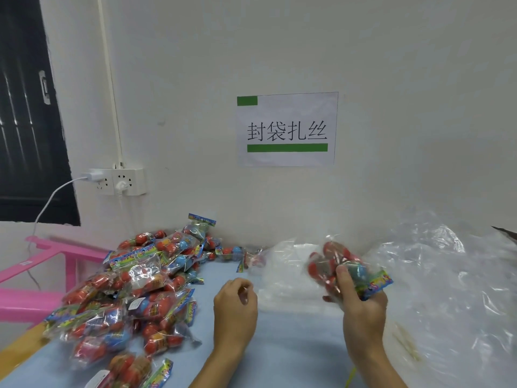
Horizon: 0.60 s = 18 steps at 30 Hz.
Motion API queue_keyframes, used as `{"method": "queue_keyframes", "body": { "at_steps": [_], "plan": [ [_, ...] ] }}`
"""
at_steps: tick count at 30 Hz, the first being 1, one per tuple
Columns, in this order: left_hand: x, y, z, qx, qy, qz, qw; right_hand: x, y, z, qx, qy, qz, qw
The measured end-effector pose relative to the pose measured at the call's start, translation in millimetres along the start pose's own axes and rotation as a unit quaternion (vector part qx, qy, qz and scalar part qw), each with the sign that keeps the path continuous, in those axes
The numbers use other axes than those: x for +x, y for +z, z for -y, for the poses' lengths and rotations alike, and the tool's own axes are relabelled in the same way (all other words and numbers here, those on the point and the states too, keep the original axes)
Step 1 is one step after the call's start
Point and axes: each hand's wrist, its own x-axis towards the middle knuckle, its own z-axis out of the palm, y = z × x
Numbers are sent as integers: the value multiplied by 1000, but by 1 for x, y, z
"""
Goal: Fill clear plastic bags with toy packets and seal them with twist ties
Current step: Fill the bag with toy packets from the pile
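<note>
The right hand (361,301) grips a bundle of toy packets (340,268) above the surface (293,348), likely for bagging. At nine o'clock, the left hand (235,306) pinches a clear plastic bag (282,278), seemingly holding its mouth open.

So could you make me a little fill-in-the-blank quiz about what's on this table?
1. The right hand grips a clear bag of toy packets, while the big pile of toy packets lies to the person's ____.
2. The stool beside the table is ____.
3. The bars on the wall sign are ____.

Missing words: left; pink; green
</note>
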Motion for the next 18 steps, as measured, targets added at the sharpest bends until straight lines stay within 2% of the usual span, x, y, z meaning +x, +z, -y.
{"method": "queue_keyframes", "body": {
  "at_steps": [3, 6, 8, 10, 14, 16, 18],
  "plan": [
    [0, 1, 0, -47, -63, 15, 997, -6, 2, 0, 17, 71, 159, 985],
    [2, 1, 0, -64, -89, 26, 994, -14, 5, 1, -4, 161, 340, 926],
    [3, -1, 0, -86, -98, 17, 991, -18, 6, 1, -51, 197, 405, 891],
    [4, -3, 0, -115, -110, 5, 987, -19, 7, 3, -94, 218, 414, 879],
    [6, -4, -1, -152, -131, -3, 980, -19, 4, 4, -174, 216, 366, 889],
    [5, -5, -2, -144, -113, 0, 983, -18, 3, 2, -216, 200, 342, 892],
    [4, -4, -2, -93, -57, 2, 994, -17, 3, -3, -240, 179, 310, 902]
  ]
}}
